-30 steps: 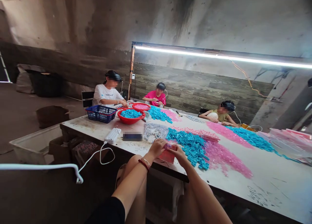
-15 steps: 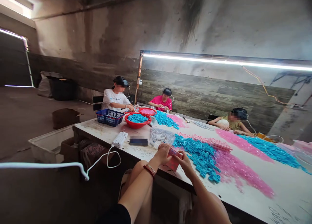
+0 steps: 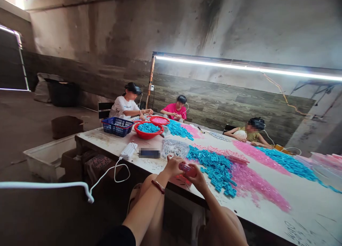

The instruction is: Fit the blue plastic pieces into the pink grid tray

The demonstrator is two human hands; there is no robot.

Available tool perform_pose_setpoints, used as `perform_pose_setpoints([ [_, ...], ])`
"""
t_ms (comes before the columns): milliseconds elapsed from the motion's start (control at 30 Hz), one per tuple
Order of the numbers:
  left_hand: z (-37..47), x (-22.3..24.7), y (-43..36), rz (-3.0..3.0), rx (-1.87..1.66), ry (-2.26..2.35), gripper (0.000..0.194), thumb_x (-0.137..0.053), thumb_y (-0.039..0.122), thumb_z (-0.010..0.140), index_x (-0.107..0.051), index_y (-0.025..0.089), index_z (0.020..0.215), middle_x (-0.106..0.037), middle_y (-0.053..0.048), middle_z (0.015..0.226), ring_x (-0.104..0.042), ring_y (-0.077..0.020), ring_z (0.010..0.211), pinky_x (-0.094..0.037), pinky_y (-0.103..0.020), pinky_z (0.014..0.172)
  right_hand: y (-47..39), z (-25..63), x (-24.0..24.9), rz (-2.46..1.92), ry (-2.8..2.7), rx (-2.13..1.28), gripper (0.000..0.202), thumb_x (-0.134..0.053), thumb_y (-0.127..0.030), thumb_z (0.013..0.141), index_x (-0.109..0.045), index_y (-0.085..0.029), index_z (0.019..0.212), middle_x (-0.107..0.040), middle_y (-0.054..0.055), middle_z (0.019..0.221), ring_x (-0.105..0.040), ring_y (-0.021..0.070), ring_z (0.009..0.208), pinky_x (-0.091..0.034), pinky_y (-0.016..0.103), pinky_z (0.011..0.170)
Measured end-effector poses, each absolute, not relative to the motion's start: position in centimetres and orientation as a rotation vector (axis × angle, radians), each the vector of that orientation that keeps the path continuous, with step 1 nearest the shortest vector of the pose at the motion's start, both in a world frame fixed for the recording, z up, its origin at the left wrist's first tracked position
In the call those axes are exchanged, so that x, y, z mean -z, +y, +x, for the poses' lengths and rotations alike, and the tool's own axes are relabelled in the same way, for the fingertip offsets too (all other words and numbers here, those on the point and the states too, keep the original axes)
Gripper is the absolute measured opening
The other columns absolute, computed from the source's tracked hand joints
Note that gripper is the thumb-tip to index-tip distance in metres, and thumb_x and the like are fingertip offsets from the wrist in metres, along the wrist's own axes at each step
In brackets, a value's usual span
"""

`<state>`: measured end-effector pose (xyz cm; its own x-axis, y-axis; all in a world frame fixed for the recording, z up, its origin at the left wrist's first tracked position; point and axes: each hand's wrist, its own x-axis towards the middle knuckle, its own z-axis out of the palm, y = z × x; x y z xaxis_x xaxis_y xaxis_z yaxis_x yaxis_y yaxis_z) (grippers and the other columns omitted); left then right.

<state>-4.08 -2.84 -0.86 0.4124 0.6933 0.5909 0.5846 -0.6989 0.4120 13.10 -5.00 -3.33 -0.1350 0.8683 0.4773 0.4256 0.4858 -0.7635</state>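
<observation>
Over the near table edge, my left hand (image 3: 173, 167) and my right hand (image 3: 198, 177) are closed on a small pink plastic piece (image 3: 188, 170), one at each end. Its exact kind is too small to make out. Just below it, a flat pink-red piece (image 3: 181, 181) lies at the table edge, partly covered by my hands. A heap of blue plastic parts (image 3: 213, 167) spreads to the right of my right hand. Behind my left hand is a clear bag of small pieces (image 3: 175, 148).
Pink pieces (image 3: 260, 185) lie beyond the blue heap on the white table (image 3: 269, 217). Left are a blurred dark device (image 3: 149, 153), a white power bank (image 3: 129, 151) with a cable, a red basin (image 3: 149, 133) and a blue basket (image 3: 117, 127). Three people sit across the table.
The flat pink-red piece between my hands has dropped lower toward the table edge; a small pink piece is now between my fingers. The view has shifted slightly right. One person's hand across has lifted.
</observation>
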Motion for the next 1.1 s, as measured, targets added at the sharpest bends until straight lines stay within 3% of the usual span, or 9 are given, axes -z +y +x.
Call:
perform_pose_setpoints([
  [300, -4.4, 0.4, -3.5, 2.523, -1.120, 1.159, 0.020, -0.066, 0.025, 0.062, -0.066, 0.022, 0.081, -0.067, 0.000, 0.082, -0.058, -0.0186, 0.085, -0.030, -0.033, 0.086, -5.0, 13.4, 3.3, -1.133, -1.868, -0.423, 0.042, -0.071, -0.043, 0.059, -0.059, -0.018, 0.090, -0.063, 0.004, 0.072, -0.057, 0.0193, 0.063, -0.044, 0.030, 0.059],
  [500, -4.4, 0.3, -4.0, 2.537, -1.084, 1.218, 0.009, -0.060, 0.027, 0.064, -0.065, 0.021, 0.069, -0.067, -0.002, 0.075, -0.058, -0.0209, 0.083, -0.027, -0.039, 0.090, -6.2, 13.0, 2.5, -1.185, -1.916, -0.360, 0.032, -0.067, -0.045, 0.063, -0.062, -0.020, 0.083, -0.063, 0.002, 0.063, -0.053, 0.0165, 0.055, -0.039, 0.026, 0.052],
  [1100, -4.5, 0.6, -3.7, 2.519, -1.063, 1.229, 0.014, -0.062, 0.027, 0.064, -0.066, 0.023, 0.076, -0.068, -0.002, 0.081, -0.058, -0.0219, 0.087, -0.021, -0.043, 0.093, -6.4, 12.8, 3.1, -1.237, -1.946, -0.255, 0.032, -0.062, -0.045, 0.068, -0.062, -0.018, 0.085, -0.065, 0.005, 0.067, -0.056, 0.0182, 0.058, -0.036, 0.026, 0.053],
])
